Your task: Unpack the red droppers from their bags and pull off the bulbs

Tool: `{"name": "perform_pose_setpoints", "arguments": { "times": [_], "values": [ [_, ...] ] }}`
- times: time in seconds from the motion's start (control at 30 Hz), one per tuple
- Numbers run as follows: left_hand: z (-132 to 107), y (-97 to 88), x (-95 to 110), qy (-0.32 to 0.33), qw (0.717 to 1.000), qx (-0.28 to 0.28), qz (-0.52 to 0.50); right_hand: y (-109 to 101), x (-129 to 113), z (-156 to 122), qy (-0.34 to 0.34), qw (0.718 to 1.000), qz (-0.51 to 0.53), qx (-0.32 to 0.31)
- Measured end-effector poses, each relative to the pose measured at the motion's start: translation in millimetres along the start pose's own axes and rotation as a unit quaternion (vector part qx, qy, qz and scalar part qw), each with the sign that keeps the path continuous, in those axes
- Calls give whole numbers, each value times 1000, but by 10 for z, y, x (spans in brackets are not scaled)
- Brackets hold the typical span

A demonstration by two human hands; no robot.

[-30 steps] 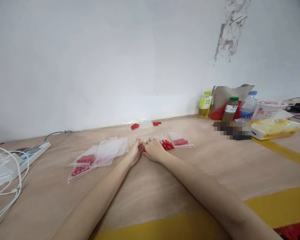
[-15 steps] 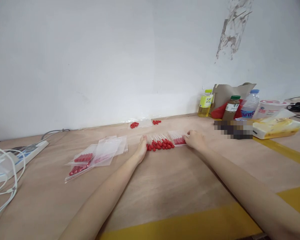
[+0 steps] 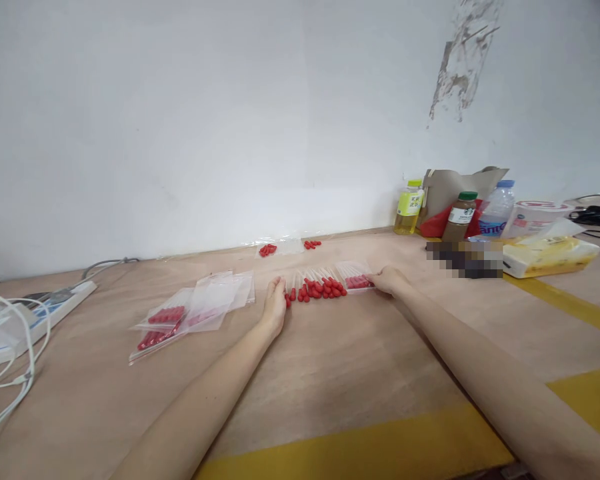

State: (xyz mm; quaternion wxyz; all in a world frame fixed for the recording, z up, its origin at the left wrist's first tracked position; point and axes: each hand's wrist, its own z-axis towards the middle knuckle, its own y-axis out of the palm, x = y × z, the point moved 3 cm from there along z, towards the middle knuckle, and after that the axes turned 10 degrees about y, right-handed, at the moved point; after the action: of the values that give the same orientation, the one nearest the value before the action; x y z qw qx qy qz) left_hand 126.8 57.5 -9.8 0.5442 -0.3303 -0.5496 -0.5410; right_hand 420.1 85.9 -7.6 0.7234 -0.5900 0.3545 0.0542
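A loose row of red-tipped white sticks (image 3: 325,288) lies across the middle of the table, tips toward me. At its left end is my left hand (image 3: 275,308), fingers curled, with one red tip showing at its palm side; how many sticks it holds is hidden. My right hand (image 3: 391,280) pinches the right edge of a clear plastic bag (image 3: 354,272) lying flat beside the row. Inside that bag are more red-tipped sticks. Left of my left hand, several clear zip bags (image 3: 220,293) overlap, some with red-tipped sticks in them.
By the wall lie small groups of red pieces (image 3: 267,251) on clear plastic. A white power strip (image 3: 63,310) with cables is at the left. Bottles (image 3: 409,208), a plastic tub (image 3: 537,217) and a tissue pack (image 3: 550,257) stand at the right. Yellow tape (image 3: 360,450) crosses the front.
My left hand has shifted left, and a few sticks at that end are now spread apart. My right hand stays at the bag's edge, its fingers slightly more stretched.
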Motion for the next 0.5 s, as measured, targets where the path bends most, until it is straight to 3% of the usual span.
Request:
{"name": "perform_pose_setpoints", "arguments": {
  "times": [0.27, 0.5],
  "values": [
    [77, 75, 23, 12, 1000, -7, -4, 42, 15, -13, 6, 990, 122, 65],
    [111, -35, -88, 70, 996, 39, 37, -246, -242, -257, -74, 948, 275, 140]
  ]
}}
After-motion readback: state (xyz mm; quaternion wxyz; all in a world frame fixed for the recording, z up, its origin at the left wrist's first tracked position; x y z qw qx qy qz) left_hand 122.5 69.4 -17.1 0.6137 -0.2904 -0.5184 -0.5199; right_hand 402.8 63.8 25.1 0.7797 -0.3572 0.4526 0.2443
